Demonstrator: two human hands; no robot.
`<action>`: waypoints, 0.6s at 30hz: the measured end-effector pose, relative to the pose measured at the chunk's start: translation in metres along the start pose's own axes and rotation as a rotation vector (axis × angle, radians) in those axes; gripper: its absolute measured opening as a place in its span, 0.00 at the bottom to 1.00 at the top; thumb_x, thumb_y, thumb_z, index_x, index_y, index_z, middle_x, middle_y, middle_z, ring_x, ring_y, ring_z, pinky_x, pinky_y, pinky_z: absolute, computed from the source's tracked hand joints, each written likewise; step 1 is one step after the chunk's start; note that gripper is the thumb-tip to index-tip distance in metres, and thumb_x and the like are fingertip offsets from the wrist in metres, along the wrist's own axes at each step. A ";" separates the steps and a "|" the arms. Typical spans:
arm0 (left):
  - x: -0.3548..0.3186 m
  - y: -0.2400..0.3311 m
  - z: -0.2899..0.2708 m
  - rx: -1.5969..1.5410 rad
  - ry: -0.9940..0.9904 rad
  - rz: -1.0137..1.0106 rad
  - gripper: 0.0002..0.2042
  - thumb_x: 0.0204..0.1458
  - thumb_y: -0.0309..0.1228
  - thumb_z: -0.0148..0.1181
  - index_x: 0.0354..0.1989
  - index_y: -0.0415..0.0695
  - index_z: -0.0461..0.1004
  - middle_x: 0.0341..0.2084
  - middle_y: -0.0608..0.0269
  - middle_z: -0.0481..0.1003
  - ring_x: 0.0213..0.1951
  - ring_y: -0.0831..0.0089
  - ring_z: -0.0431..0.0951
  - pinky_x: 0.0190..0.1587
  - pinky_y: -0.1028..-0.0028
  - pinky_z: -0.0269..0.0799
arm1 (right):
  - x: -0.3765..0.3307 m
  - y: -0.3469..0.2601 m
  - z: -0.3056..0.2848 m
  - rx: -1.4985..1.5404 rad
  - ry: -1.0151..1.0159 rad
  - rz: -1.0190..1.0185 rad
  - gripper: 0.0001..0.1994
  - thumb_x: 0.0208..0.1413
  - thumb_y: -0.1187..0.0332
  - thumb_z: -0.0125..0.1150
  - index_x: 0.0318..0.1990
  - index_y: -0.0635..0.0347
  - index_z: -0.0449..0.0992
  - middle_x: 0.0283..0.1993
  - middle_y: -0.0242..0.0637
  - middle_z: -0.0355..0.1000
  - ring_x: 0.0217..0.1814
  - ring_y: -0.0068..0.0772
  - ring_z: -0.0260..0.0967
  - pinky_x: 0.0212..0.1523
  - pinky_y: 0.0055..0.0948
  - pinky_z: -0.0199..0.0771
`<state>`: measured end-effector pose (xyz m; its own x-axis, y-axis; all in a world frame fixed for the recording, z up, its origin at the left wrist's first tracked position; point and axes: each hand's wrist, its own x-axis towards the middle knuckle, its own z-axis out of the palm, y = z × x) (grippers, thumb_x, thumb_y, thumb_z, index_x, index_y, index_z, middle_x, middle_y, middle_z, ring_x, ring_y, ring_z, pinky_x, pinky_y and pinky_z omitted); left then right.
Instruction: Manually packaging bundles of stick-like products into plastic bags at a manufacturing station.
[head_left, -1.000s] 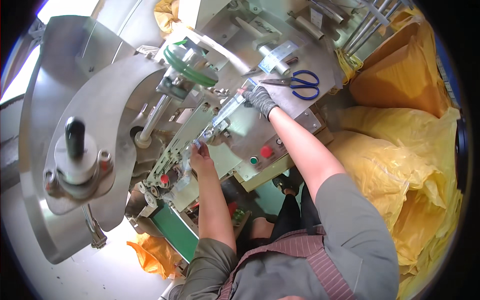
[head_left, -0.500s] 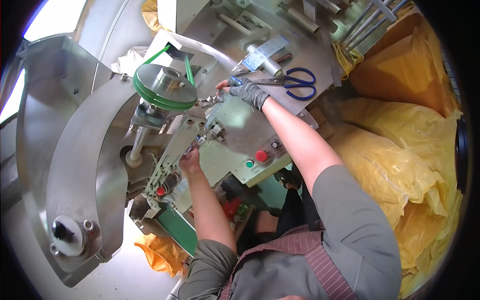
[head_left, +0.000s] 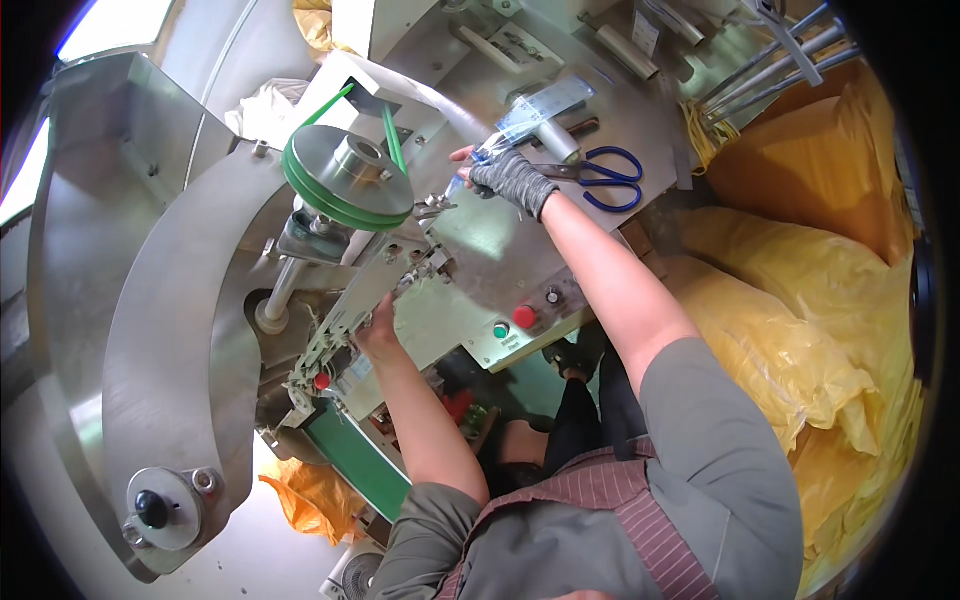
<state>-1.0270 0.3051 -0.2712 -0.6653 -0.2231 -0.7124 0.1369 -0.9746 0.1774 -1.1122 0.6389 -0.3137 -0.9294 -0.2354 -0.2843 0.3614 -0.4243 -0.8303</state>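
Observation:
My right hand (head_left: pixel 510 182), in a grey fingerless glove, is at the upper middle of the steel machine table. Its fingers close on clear plastic film with blue print (head_left: pixel 490 150), beside a metal roller (head_left: pixel 555 140). Scissors with dark blue handles (head_left: pixel 612 180) lie just right of that hand, blades partly covered. My bare left hand (head_left: pixel 378 330) is lower down, against the slanted metal side plate (head_left: pixel 372 285) with small fittings. Its fingers are mostly hidden by the mechanism, so what they touch does not show.
A steel pulley wheel with a green belt (head_left: pixel 348 178) stands left of my right hand. A curved steel chute (head_left: pixel 165 310) fills the left. Red (head_left: pixel 525 316) and green (head_left: pixel 501 330) buttons sit on the table's near edge. Yellow plastic sacks (head_left: pixel 780 330) are piled at right.
My right hand has shifted slightly right along with the shifting view. My left hand has turned a little at the side plate, its fingers now less visible.

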 end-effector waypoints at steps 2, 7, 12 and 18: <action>-0.005 0.004 0.003 -0.066 -0.020 0.001 0.18 0.52 0.33 0.46 0.49 0.37 0.67 0.48 0.52 0.69 0.52 0.57 0.67 0.57 0.54 0.59 | -0.006 -0.009 0.010 -0.080 -0.008 0.052 0.18 0.50 0.74 0.57 0.51 0.59 0.69 0.23 0.29 0.67 0.18 0.14 0.59 0.17 0.16 0.59; -0.005 0.007 0.005 -0.245 -0.012 -0.076 0.21 0.45 0.30 0.45 0.49 0.35 0.66 0.48 0.49 0.68 0.52 0.59 0.66 0.58 0.57 0.58 | -0.026 -0.011 0.012 0.081 0.106 0.151 0.27 0.48 0.75 0.56 0.58 0.58 0.59 0.22 0.28 0.66 0.16 0.15 0.57 0.15 0.16 0.57; 0.016 0.039 -0.013 -0.458 0.011 -0.163 0.20 0.45 0.30 0.48 0.49 0.34 0.65 0.45 0.50 0.69 0.51 0.57 0.66 0.58 0.54 0.56 | -0.041 -0.005 0.040 0.326 0.477 0.086 0.19 0.53 0.67 0.58 0.53 0.55 0.63 0.24 0.29 0.68 0.16 0.16 0.59 0.16 0.18 0.60; -0.014 0.026 -0.012 -0.367 -0.083 -0.143 0.18 0.46 0.23 0.43 0.48 0.32 0.64 0.48 0.47 0.67 0.53 0.54 0.65 0.61 0.47 0.48 | -0.088 0.050 0.142 -0.058 -0.219 0.396 0.10 0.57 0.63 0.51 0.44 0.54 0.70 0.29 0.29 0.70 0.24 0.20 0.64 0.26 0.22 0.68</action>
<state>-1.0054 0.2830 -0.2643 -0.7519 -0.0967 -0.6522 0.2813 -0.9417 -0.1848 -1.0019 0.5143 -0.2626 -0.6806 -0.5516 -0.4821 0.6750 -0.2164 -0.7054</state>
